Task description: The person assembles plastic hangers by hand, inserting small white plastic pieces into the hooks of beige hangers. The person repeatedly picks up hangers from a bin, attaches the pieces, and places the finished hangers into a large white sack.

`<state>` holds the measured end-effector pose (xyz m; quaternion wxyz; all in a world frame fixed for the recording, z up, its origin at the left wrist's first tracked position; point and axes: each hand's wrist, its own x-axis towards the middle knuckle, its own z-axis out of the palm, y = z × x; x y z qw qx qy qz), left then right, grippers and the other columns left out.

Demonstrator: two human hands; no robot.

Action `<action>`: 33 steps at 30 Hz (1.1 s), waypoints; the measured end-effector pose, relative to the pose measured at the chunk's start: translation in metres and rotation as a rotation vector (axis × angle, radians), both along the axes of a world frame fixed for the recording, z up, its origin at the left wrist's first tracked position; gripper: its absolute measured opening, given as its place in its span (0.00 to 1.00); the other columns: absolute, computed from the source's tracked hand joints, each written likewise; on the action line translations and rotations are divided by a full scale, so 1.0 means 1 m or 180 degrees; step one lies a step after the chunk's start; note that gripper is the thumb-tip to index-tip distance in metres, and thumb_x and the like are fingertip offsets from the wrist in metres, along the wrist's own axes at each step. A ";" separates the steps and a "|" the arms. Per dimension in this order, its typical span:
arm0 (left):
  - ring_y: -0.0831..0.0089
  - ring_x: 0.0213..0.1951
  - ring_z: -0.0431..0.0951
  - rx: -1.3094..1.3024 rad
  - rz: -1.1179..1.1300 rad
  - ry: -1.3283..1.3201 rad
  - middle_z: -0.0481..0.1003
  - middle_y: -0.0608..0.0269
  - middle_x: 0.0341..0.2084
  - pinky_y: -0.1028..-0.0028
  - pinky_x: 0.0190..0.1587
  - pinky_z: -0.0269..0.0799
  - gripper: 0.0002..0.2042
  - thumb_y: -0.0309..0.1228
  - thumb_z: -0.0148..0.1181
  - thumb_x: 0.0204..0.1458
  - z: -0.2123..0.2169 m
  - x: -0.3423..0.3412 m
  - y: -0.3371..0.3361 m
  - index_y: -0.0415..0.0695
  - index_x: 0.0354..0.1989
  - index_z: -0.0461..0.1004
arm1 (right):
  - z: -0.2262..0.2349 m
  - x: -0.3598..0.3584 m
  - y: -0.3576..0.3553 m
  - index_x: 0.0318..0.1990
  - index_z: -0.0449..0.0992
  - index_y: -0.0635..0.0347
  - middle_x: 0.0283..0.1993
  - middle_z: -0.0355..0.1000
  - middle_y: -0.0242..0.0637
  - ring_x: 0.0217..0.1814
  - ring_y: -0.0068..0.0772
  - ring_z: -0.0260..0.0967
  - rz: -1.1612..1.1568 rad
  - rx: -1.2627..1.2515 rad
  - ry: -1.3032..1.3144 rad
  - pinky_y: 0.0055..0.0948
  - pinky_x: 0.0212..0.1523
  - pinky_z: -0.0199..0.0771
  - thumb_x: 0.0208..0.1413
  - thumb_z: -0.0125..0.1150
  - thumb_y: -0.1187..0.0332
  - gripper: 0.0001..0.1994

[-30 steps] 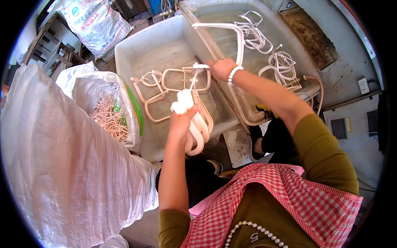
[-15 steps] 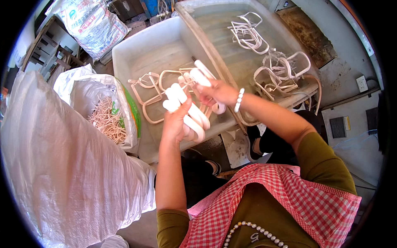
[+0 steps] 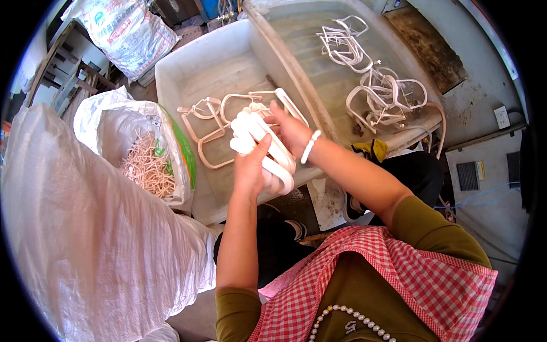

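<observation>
My left hand point(image 3: 250, 170) is wrapped round a bundle of thick white bent tubes point(image 3: 279, 153), their rounded ends bunched together. On the bundle's far right side lies my right hand point(image 3: 294, 134), with a white bead bracelet at its wrist; its fingers close against the tubes. Their undersides are partly hidden by my hands. Behind the bundle, thin beige bent tube frames point(image 3: 212, 166) lie in the pale left tub point(image 3: 199, 43). A longer white tube point(image 3: 292, 107) slants beside my right fingers.
At right, a water-filled tub point(image 3: 268, 31) holds tangled white tube loops point(image 3: 393, 94). A yellow and black item point(image 3: 376, 150) sits by its near edge. An open sack point(image 3: 187, 162) of beige trimmings point(image 3: 149, 171) stands left, beside a tall white sack point(image 3: 102, 228). A printed sack point(image 3: 122, 37) stands behind.
My right hand has come down and closer to my left, bringing the tubes together into one bundle. The bundle has shifted slightly right. The yellow and black item is now uncovered.
</observation>
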<state>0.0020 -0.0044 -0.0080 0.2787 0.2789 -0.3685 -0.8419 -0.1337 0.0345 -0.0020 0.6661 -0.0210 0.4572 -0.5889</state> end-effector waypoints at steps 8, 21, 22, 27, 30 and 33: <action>0.67 0.37 0.77 -0.1963 -0.0725 -0.1672 0.77 0.59 0.33 0.68 0.41 0.70 0.18 0.35 0.65 0.47 -0.012 0.001 0.009 0.39 0.44 0.72 | 0.018 -0.059 -0.012 0.49 0.70 0.62 0.36 0.75 0.38 0.39 0.35 0.73 -0.0661 -0.1002 0.0781 0.35 0.48 0.74 0.63 0.51 0.60 0.15; 0.72 0.37 0.75 -0.0486 -0.0041 -0.1610 0.76 0.61 0.37 0.70 0.40 0.71 0.14 0.28 0.62 0.52 -0.015 0.002 0.000 0.38 0.46 0.72 | 0.195 -0.016 0.006 0.48 0.66 0.58 0.39 0.72 0.38 0.42 0.33 0.69 -0.2508 -0.4333 0.2916 0.36 0.49 0.63 0.63 0.50 0.64 0.11; 0.71 0.37 0.75 -0.0239 -0.0024 -0.1451 0.76 0.61 0.37 0.70 0.40 0.72 0.14 0.28 0.62 0.52 -0.013 -0.003 -0.001 0.37 0.46 0.72 | 0.209 -0.018 0.012 0.53 0.64 0.57 0.43 0.72 0.41 0.50 0.36 0.66 -0.1790 -0.4690 0.3099 0.45 0.61 0.55 0.64 0.47 0.61 0.15; 0.69 0.39 0.76 -0.0057 0.0456 -0.1558 0.75 0.57 0.40 0.69 0.41 0.72 0.16 0.27 0.63 0.51 -0.020 0.010 -0.012 0.33 0.47 0.71 | 0.184 0.054 -0.099 0.43 0.73 0.63 0.34 0.75 0.43 0.35 0.32 0.73 -0.1360 -0.3484 0.4179 0.30 0.38 0.72 0.56 0.60 0.57 0.17; 0.70 0.41 0.74 -0.0220 0.0699 -0.1450 0.74 0.58 0.42 0.69 0.43 0.70 0.17 0.27 0.64 0.51 -0.012 0.018 -0.018 0.34 0.48 0.71 | 0.119 0.026 -0.117 0.45 0.74 0.64 0.36 0.75 0.40 0.38 0.28 0.72 -0.1096 -0.2878 0.3565 0.29 0.39 0.72 0.55 0.60 0.57 0.19; 0.71 0.43 0.73 -0.0177 0.0853 -0.1560 0.74 0.60 0.43 0.70 0.47 0.68 0.19 0.26 0.65 0.50 0.004 0.017 -0.022 0.36 0.50 0.70 | 0.013 -0.051 -0.125 0.46 0.74 0.57 0.35 0.71 0.28 0.37 0.17 0.66 -0.0713 -0.1413 0.2855 0.20 0.41 0.68 0.57 0.58 0.57 0.15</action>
